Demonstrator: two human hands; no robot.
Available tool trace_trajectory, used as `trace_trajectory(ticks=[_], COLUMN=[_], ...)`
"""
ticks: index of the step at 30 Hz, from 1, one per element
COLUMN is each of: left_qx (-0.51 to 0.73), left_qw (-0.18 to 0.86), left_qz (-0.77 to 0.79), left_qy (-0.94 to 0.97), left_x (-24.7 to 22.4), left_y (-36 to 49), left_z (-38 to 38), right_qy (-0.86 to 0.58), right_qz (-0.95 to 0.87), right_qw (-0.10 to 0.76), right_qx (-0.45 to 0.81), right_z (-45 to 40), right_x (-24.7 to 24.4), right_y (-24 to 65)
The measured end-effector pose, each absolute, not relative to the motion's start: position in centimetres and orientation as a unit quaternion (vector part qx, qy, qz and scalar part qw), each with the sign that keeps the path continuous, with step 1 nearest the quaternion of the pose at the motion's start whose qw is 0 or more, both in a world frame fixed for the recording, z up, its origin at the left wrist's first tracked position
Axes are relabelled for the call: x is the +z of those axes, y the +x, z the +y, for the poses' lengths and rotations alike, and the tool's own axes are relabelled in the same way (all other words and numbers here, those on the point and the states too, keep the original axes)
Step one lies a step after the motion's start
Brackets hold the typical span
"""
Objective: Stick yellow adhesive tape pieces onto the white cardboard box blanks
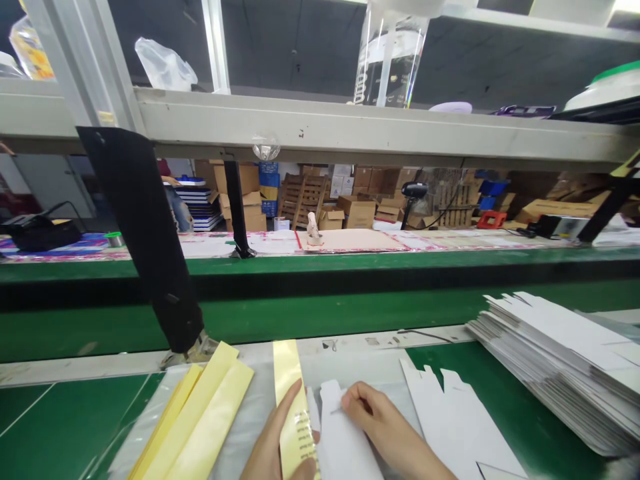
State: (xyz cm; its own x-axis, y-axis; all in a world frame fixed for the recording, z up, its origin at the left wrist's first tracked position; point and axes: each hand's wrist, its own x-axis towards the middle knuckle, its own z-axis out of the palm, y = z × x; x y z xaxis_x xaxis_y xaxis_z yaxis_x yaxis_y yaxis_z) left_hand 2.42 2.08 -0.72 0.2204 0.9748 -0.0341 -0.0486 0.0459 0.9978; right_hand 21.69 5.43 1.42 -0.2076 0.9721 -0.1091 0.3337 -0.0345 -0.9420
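My left hand is closed around a long yellow sticker strip, thumb and fingers on its sides. Rows of small dark print run along the strip's lower part; the upper part looks plain. Right beside it lies a white folded carton. My right hand has its fingers pinched together against the carton's upper end. A short grey mark shows by the fingertips, but anything between them is too small to make out. More yellow strips lie fanned out to the left. Another flat white carton lies to the right.
A tall stack of flat white cartons stands at the right on the green bench. Clear plastic sheeting lies under the work. A black-wrapped post rises at the left, and a shelf beam crosses overhead. Behind runs a green conveyor.
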Motion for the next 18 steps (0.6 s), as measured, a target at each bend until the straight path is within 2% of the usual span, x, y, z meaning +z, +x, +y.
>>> trace_trajectory(ticks=[18], left_qx=[0.446], left_qw=[0.575], left_qz=[0.439], left_qy=[0.527], left_x=[-1.0], left_y=[2.5], left_z=[2.0], right_qy=[-0.581], right_qz=[-0.645], right_qw=[0.297], right_qx=[0.397], right_z=[5.0], right_x=[2.3], right_y=[21.0])
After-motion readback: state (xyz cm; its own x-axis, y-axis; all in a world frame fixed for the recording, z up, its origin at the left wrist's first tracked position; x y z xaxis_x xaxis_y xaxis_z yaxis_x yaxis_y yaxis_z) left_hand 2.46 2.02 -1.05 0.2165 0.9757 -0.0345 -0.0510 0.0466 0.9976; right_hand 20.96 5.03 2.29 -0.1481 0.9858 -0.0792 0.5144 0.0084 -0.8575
